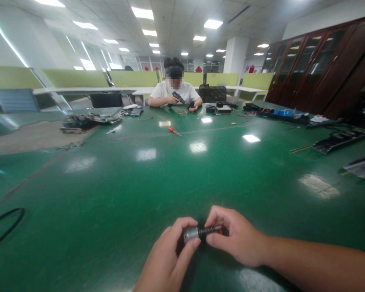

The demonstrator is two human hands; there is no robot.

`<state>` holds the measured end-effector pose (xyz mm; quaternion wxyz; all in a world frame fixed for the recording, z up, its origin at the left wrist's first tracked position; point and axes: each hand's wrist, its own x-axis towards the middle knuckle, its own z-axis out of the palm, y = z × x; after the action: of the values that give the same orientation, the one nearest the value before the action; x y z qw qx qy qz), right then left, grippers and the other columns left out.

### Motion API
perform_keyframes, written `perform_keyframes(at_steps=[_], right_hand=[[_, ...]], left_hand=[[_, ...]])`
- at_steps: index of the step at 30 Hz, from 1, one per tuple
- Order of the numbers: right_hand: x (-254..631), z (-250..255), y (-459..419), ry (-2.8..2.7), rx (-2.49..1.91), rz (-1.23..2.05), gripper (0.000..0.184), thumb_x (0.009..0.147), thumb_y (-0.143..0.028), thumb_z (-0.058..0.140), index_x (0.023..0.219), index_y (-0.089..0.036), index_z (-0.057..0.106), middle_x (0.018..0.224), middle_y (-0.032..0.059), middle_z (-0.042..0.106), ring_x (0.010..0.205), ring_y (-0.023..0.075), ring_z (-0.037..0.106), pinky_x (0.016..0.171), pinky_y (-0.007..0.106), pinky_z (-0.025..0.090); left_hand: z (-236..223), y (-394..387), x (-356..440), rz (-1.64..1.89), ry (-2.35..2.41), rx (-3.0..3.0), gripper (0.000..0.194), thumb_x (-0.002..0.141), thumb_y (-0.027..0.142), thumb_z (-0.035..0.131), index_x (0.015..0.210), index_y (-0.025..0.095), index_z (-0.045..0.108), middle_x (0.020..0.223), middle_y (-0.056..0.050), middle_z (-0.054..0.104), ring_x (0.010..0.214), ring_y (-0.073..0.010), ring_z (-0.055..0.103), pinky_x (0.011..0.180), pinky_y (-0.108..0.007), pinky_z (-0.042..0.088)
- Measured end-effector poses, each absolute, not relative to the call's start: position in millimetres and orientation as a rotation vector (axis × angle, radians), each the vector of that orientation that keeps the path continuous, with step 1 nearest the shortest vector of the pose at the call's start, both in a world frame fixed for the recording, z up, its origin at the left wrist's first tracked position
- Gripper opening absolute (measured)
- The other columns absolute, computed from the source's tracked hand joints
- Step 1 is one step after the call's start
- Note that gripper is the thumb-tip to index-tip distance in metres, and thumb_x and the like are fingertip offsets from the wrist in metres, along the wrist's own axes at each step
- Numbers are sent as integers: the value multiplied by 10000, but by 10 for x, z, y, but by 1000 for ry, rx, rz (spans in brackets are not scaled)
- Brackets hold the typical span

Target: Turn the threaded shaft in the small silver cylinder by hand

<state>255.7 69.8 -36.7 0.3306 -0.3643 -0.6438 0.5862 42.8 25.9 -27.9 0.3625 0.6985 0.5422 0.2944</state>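
Closest to me in the head view, my left hand (167,255) is pinching the wide silver end of a metal part (191,234) between thumb and fingertips. My right hand (240,235) is curling narrowly around its thin dark shaft (212,230), fingertips lying on either side; I cannot tell whether they are squeezing it. Between my hands, the part is pointing crosswise over the desk (109,211), toward the near edge, which is falling outside the view.

I am expecting it to feel stiff and fairly heavy for its size, probably carrying most weight in the wide end, so I am judging that end best for a firm hold. Its smooth side is looking slippery; the ridged shaft is likely offering better grip. A black cable (22,214) is curving at my left, and an orange screwdriver (172,129) is lying toward the desk's far edge.
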Motion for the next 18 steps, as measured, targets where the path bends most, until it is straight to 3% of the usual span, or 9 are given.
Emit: perform_keyframes(at_steps=[18], right_hand=[[2564, -349, 692, -1595, -952, 1600, 150, 790, -234, 680, 835, -187, 544, 689, -37, 541, 633, 131, 472, 619, 275, 357]], left_hand=[[-185, 240, 476, 854, 1406, 1710, 210, 976, 379, 529, 1138, 270, 606, 1014, -17, 694, 922, -209, 646, 843, -285, 467]])
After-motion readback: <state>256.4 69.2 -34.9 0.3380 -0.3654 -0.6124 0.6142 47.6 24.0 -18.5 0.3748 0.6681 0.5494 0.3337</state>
